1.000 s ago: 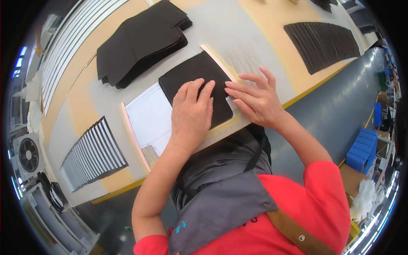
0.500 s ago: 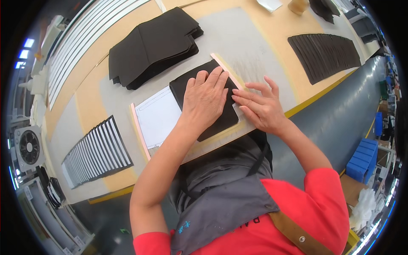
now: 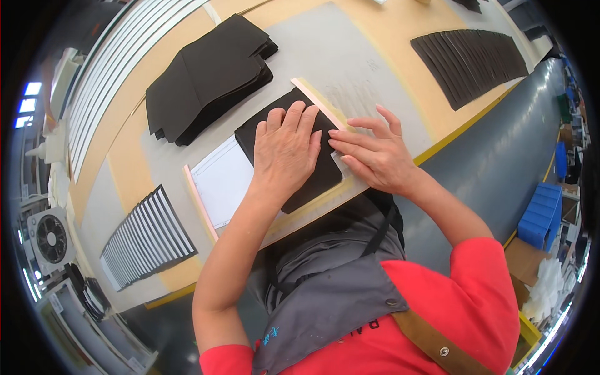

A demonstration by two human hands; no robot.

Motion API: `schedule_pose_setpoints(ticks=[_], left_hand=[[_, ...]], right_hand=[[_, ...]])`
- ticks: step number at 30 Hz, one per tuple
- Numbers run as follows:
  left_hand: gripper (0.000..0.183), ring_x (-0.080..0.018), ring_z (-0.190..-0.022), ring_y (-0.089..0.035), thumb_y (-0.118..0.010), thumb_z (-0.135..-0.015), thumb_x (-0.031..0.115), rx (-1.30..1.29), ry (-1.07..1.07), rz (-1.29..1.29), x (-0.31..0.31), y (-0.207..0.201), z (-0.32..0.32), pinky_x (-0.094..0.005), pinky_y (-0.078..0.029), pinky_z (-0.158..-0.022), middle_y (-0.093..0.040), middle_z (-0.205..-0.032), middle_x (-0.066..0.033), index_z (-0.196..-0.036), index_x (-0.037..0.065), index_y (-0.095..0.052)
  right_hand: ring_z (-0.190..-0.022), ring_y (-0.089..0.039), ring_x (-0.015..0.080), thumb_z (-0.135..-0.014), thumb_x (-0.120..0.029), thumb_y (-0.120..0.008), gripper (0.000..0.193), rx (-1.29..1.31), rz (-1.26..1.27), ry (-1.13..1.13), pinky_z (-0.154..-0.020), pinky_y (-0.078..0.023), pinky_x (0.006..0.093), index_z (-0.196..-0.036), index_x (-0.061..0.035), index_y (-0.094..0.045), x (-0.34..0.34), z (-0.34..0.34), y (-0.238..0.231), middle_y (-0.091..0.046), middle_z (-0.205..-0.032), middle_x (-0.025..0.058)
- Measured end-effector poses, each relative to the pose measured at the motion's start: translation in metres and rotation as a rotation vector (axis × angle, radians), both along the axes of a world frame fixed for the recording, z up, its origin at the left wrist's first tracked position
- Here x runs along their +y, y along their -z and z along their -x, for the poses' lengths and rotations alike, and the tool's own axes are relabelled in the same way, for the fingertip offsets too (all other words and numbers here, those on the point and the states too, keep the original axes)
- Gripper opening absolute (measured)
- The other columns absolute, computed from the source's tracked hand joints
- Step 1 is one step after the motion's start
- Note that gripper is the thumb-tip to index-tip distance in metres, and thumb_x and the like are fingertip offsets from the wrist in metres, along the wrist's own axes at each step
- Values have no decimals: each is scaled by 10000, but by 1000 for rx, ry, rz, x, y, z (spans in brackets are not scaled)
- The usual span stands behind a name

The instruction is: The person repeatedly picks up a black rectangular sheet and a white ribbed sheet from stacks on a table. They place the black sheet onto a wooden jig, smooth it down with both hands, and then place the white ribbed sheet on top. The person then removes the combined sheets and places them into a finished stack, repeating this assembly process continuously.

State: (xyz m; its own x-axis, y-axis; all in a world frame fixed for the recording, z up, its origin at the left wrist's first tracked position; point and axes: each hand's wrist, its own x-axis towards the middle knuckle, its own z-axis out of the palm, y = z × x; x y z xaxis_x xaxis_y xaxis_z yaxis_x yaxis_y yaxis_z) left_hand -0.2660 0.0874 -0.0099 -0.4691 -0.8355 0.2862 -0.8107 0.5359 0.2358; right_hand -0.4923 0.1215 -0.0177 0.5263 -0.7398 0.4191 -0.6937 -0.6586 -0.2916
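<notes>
My left hand [image 3: 284, 150] lies over a black sheet piece [image 3: 312, 181] with rounded corners, its fingers extended and slightly bent. Part of the piece is hidden beneath that hand. At the piece's right edge, my right hand [image 3: 380, 153] touches with its fingertips, fingers stretched and apart. A white paper sheet with printed lines [image 3: 219, 178] shows to the left, partly covered by the black piece. Pale pink strips border this spot: a right strip [image 3: 319, 103] beside the piece and a left strip [image 3: 199, 201] along the paper.
A stack of black cut pieces [image 3: 209, 72] lies farther back. Black strips on white [image 3: 150, 237] sit at the left, dark overlapping strips [image 3: 472, 65] at the far right. Long white strips [image 3: 125, 69] line the table's back left. A blue crate [image 3: 540, 215] stands beyond the table.
The whole view has shifted a little, moving the table's things leftward. My left thumb stands farther from its fingers. Both hands stay at the black piece.
</notes>
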Motion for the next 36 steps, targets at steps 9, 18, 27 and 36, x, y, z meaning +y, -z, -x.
schedule_pose_setpoints(ticks=[9,18,27,36], left_hand=[[476,-286,-1120,-559,-728,-894,223,-29,25,-17,-7,-4,-3,-415,-456,-909,-601,-1410,-57,-1336,92,-611],[449,-305,-1139,-567,-724,-909,198,-60,29,-34,-5,-6,-6,-435,-458,-959,-601,-1416,-71,-1328,76,-617],[457,-326,-1114,-567,-723,-885,184,-29,57,-38,-9,-9,-7,-434,-462,-971,-605,-1418,-89,-1310,68,-600],[418,-282,-1102,-554,-734,-879,242,-11,87,-26,-15,-6,-12,-414,-461,-891,-604,-1412,-58,-1255,105,-616]], right_hand=[[-1248,-581,177,-963,-278,-701,229,-16,8,-3,-1250,-180,495,-1118,-140,-798,-1,1,1,-738,-1236,-60],[-1236,-589,164,-954,-287,-711,232,-30,18,0,-1252,-181,494,-1114,-145,-801,-1,1,6,-734,-1231,-70],[-1241,-589,162,-942,-282,-726,222,-46,14,4,-1251,-181,502,-1101,-146,-802,-1,1,8,-733,-1227,-69],[-1243,-589,185,-949,-249,-711,215,-40,-9,12,-1245,-185,509,-1115,-143,-797,-1,0,4,-734,-1245,-58]])
